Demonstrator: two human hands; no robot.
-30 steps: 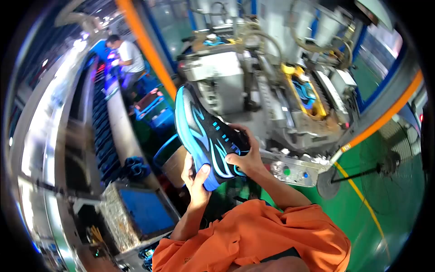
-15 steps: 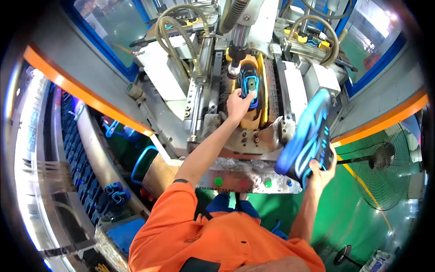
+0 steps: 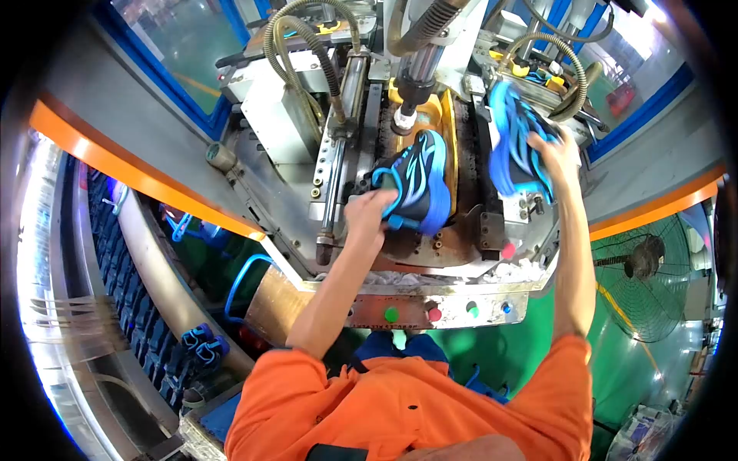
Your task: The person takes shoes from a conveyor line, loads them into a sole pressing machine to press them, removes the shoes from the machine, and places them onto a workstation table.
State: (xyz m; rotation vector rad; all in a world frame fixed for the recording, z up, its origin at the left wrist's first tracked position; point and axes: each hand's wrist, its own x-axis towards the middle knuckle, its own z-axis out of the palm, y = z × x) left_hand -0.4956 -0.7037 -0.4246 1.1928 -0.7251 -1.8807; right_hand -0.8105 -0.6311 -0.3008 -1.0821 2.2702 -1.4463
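Note:
My left hand point(image 3: 370, 212) is closed on the opening of a black and blue sports shoe point(image 3: 419, 184), near its bright blue edging. This shoe is tilted above the front of the yellow holder point(image 3: 452, 154), its sole edge turned to the right. To the right, my right hand point(image 3: 555, 157) grips a second black and blue sports shoe point(image 3: 516, 142), slightly blurred, with the thumb lying across its upper. It is held over the right side of the machine. A press rod with a white tip point(image 3: 403, 119) stands above the holder, apart from both shoes.
Coloured buttons point(image 3: 434, 314) line the machine's front panel. Hoses point(image 3: 288, 46) arch over the left side, and orange-edged guards point(image 3: 154, 173) flank the station. A pair of shoes point(image 3: 205, 343) sits on the conveyor at left; a fan point(image 3: 644, 257) stands at right.
The left hand has lifted its shoe out of the yellow holder and brought it nearer. The right hand has carried the other shoe up and forward, beside the machine's right side.

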